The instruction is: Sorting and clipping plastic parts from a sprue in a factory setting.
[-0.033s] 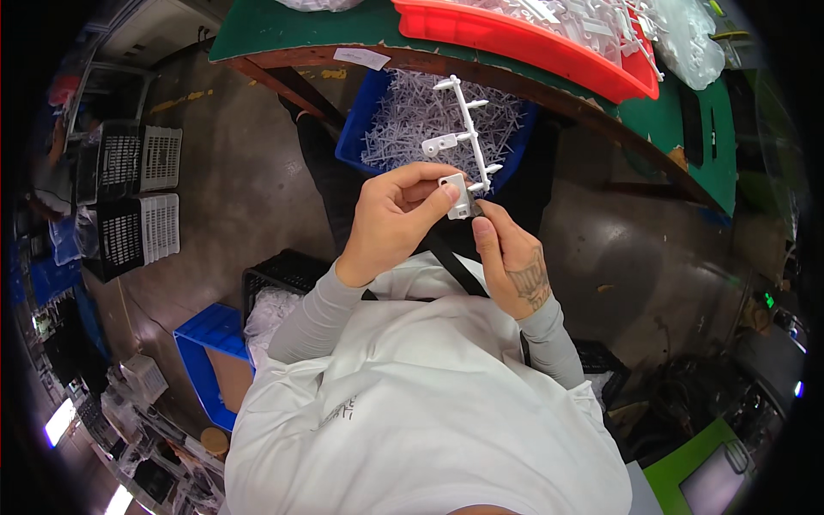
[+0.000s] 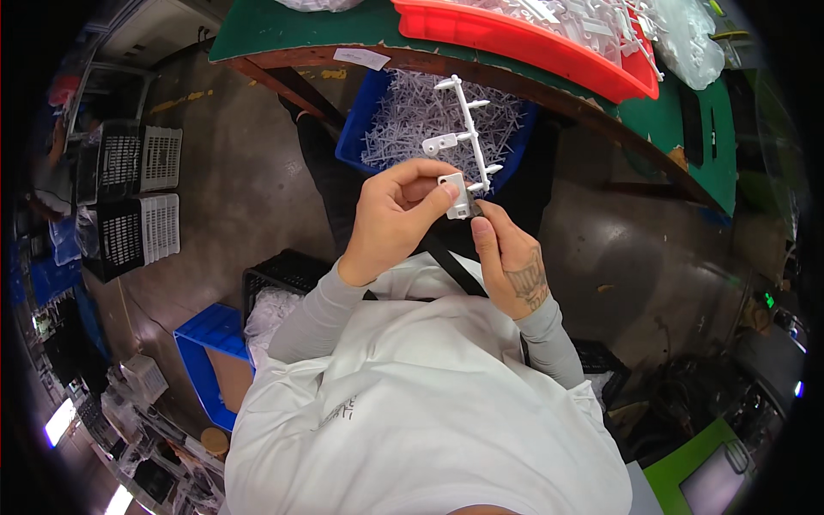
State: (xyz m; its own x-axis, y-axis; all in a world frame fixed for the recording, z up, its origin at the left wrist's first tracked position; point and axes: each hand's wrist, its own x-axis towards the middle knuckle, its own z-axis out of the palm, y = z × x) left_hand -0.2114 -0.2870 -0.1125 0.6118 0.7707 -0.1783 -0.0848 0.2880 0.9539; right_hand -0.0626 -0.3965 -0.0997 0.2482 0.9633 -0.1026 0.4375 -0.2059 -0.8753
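Note:
A white plastic part [image 2: 457, 196], flat with small holes, is pinched between the thumb and fingers of my left hand [image 2: 396, 210]. Just beyond it rises a white plastic sprue [image 2: 475, 137] with short side pegs and a second small tab; it seems joined to the part near my fingertips. My right hand [image 2: 508, 257] is closed close beside the part's right edge. Between its thumb and finger sits a thin dark blade-like tool [image 2: 475, 207], mostly hidden by the fingers, its tip touching or very near the part.
Below the sprue, a blue bin [image 2: 350, 142] holds many white plastic sprue scraps. A green-topped table [image 2: 283, 34] carries a red tray [image 2: 515, 45] of white parts and a clear plastic bag [image 2: 689, 43]. Black and white crates [image 2: 120, 202] and a blue box [image 2: 202, 369] stand left.

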